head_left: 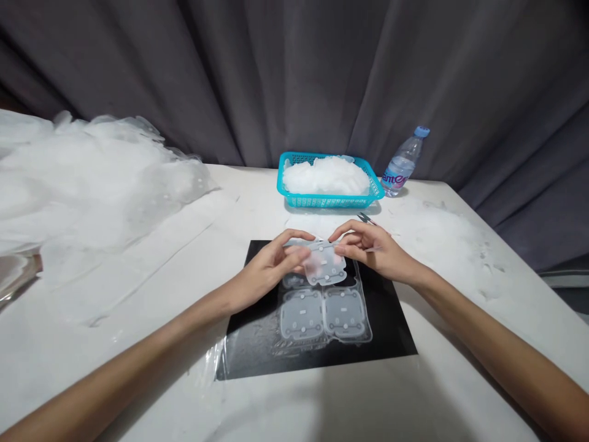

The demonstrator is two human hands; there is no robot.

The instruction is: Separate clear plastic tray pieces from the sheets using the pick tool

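Above the black mat [391, 325], a translucent rounded-square plastic piece [326, 267] with small slots and holes is held up between my hands. My left hand [271, 264] pinches its left side, thumb in front. The fingers of my right hand [370, 248] close on its upper right corner. Behind my right hand shows the dark tip of a pointed metal tool [365, 218]; whether the hand holds it is unclear. A flat translucent sheet [302, 316] with similar rounded-square shapes lies on the mat, its upper part partly hidden by my hands.
A blue plastic basket [329, 201] heaped with white translucent material stands at the back. To its right is a water bottle [405, 162]. A large pile of translucent plastic [101, 178] covers the left side of the white table [276, 405]. More pieces [446, 245] lie at right.
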